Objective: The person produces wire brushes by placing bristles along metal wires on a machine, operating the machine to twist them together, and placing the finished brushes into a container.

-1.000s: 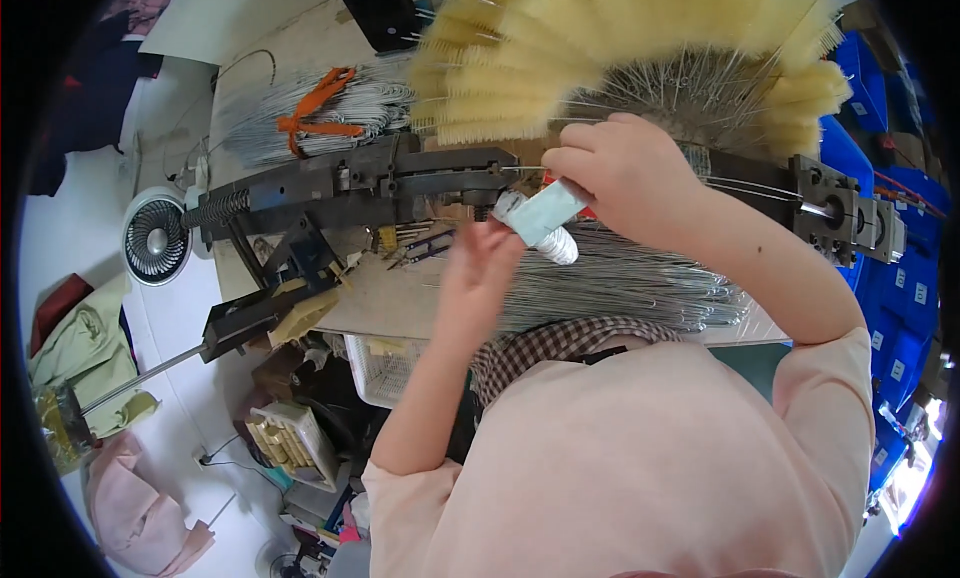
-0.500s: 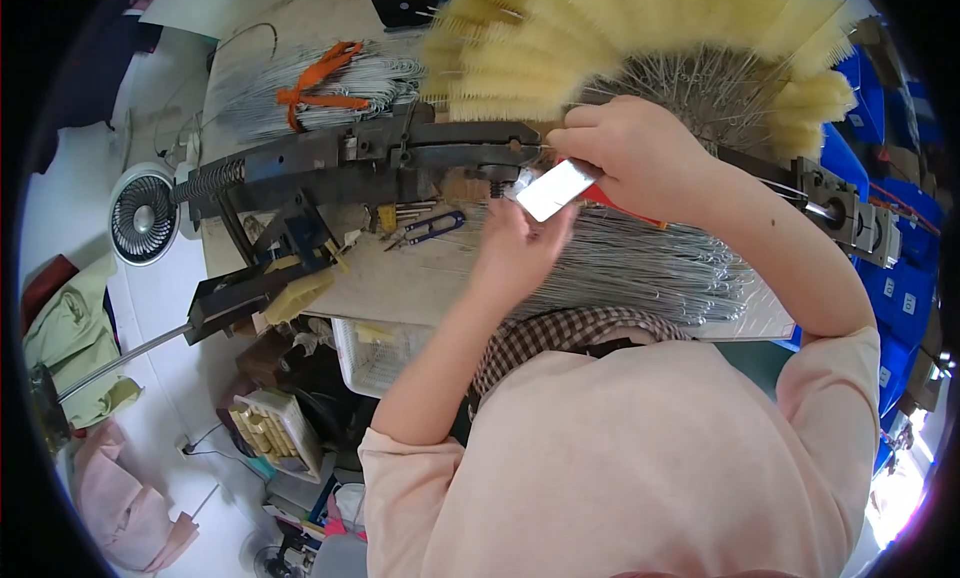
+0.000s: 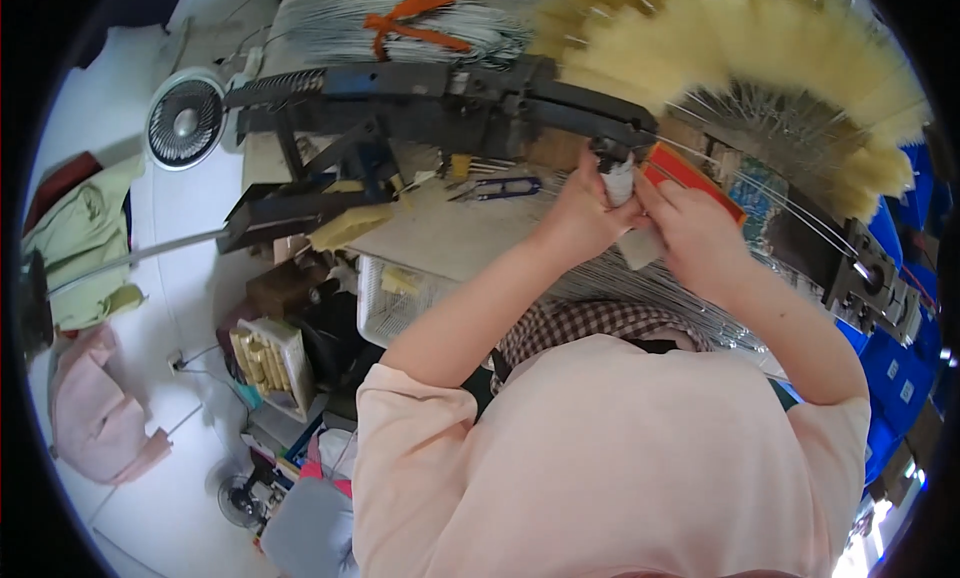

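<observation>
Spanning the desk point(image 3: 450, 240): long black metal machine bar point(image 3: 420, 83), fan of pale yellow bristle tufts point(image 3: 760, 48) behind. Left hand point(image 3: 585, 213) and right hand point(image 3: 695, 233) both closed around small white tube point(image 3: 620, 183) below bar's end. Purple-handled snips point(image 3: 500, 188) lie nearby.

The small white thing point(image 3: 622, 190) was mostly hidden between the left hand point(image 3: 583, 216) and the right hand point(image 3: 690, 230), so its shape could not be told. The fingertips of both hands were tucked out of sight around it. The orange card point(image 3: 690, 178) was partly covered by the right hand. The yellow bristles point(image 3: 760, 48) ran off the top edge. The metal wires point(image 3: 640, 288) went under the arms and the pink shirt point(image 3: 610, 458). The blue bins point(image 3: 900, 368) were cut off at the dark rim.
</observation>
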The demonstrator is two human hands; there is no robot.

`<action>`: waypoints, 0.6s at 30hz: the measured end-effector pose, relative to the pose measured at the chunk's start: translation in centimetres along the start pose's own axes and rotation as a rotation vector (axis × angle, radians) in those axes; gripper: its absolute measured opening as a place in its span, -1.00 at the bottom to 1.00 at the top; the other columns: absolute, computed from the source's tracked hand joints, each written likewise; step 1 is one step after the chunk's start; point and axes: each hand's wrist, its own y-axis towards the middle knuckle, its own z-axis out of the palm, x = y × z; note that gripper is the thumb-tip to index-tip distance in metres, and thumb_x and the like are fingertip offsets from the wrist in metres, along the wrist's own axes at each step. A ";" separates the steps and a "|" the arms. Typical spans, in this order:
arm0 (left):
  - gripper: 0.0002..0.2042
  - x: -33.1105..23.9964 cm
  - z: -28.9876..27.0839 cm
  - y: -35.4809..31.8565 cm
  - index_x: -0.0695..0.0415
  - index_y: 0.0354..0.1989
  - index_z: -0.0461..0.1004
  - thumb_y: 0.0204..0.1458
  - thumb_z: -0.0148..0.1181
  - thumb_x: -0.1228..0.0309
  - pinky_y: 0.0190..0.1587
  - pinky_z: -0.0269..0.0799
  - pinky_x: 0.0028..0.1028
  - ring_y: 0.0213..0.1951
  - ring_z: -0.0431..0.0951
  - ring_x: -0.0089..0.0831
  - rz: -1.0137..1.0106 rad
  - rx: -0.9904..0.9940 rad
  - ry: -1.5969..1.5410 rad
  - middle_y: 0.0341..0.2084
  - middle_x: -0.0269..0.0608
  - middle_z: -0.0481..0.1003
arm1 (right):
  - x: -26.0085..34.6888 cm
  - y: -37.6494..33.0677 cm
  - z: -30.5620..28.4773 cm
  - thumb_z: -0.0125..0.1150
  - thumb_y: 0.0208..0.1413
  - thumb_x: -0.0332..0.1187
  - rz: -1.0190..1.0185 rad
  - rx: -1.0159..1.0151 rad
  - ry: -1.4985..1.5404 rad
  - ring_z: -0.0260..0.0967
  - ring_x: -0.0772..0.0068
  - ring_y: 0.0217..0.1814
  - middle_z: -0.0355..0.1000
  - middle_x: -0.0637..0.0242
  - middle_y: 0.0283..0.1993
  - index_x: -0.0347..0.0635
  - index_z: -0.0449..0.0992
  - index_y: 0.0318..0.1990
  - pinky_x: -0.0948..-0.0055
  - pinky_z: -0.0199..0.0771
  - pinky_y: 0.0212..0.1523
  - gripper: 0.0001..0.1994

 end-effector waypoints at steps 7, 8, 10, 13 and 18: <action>-0.55 1.6 -11.4 -6.3 0.22 -0.14 0.36 0.07 0.01 0.03 -0.22 0.37 -0.49 -0.35 0.43 -0.49 -0.593 -0.177 -0.469 -0.43 -0.35 0.36 | -3.6 -4.3 -2.9 0.15 -0.07 -0.43 0.012 -0.092 0.028 0.33 0.04 -0.11 0.35 0.16 -0.10 -0.15 0.30 0.04 0.27 0.35 -0.16 -0.56; -0.53 2.2 -12.8 -7.1 0.21 -0.14 0.37 0.07 -0.02 -0.01 -0.25 0.36 -0.50 -0.38 0.42 -0.49 -0.623 -0.265 -0.599 -0.46 -0.38 0.35 | -4.9 -5.3 -2.2 0.16 -0.09 -0.44 0.176 -0.156 0.063 0.33 0.03 -0.12 0.34 0.16 -0.11 -0.14 0.31 0.02 0.25 0.34 -0.17 -0.57; -0.58 3.9 -14.3 -8.4 0.19 -0.17 0.39 0.08 0.00 0.02 -0.27 0.36 -0.46 -0.39 0.42 -0.49 -0.414 -0.396 -0.768 -0.44 -0.37 0.35 | -5.1 -5.2 -2.3 0.16 -0.11 -0.48 0.449 -0.177 0.195 0.34 0.03 -0.14 0.34 0.13 -0.17 -0.17 0.36 -0.09 0.23 0.35 -0.17 -0.65; -0.69 4.9 -14.0 -7.9 0.13 -0.26 0.38 0.11 -0.01 0.11 -0.35 0.33 -0.51 -0.45 0.36 -0.55 -0.299 -0.502 -0.800 -0.50 -0.42 0.30 | -7.1 -4.8 -1.1 0.16 -0.16 -0.51 0.414 -0.125 0.204 0.35 0.03 -0.20 0.32 0.10 -0.20 -0.21 0.37 -0.16 0.24 0.36 -0.21 -0.69; -0.78 3.2 -11.3 -8.9 0.10 -0.34 0.34 0.14 -0.03 0.20 -0.41 0.28 -0.55 -0.52 0.28 -0.58 -0.363 -0.513 -0.858 -0.57 -0.44 0.22 | -5.2 -6.8 -4.4 0.14 -0.18 -0.56 0.327 -0.007 0.213 0.34 0.05 -0.26 0.37 0.07 -0.39 -0.28 0.43 -0.36 0.28 0.36 -0.25 -0.84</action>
